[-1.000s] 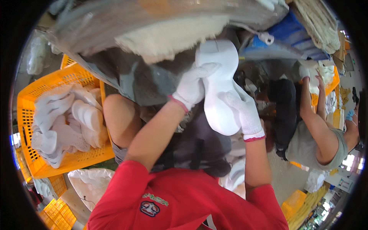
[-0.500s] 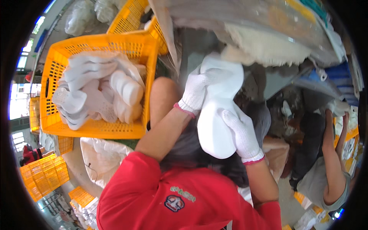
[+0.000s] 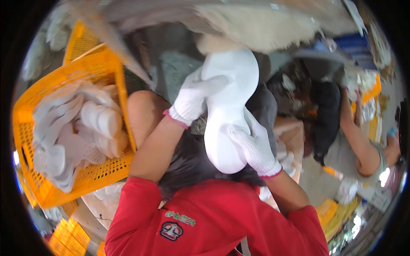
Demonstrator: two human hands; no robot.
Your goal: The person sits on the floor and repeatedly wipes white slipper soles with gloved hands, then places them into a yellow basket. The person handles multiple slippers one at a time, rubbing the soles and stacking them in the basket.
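A smooth white shoe insole [image 3: 226, 115], broad at both ends and narrow in the middle, is held over my lap. My left hand [image 3: 198, 94], in a white knit glove, grips its left edge near the far end, thumb across the top. My right hand [image 3: 254, 143], gloved the same way, is closed round the right edge of the near half, thumb on the upper face. Its far end meets or lies just under the rim of a cream, blurred covering [image 3: 247, 30]; I cannot tell if they touch.
On my left, a yellow plastic crate [image 3: 72, 181] holds several white insoles [image 3: 77, 128], some perforated. Another yellow crate [image 3: 80, 40] stands behind it. To my right sits another person in grey [image 3: 356, 149], arms stretched forward. Dark debris [image 3: 294, 89] lies between us.
The view has swung, so the crate now shows lower and farther left. Both hands keep hold of the insole, which appears slightly more upright.
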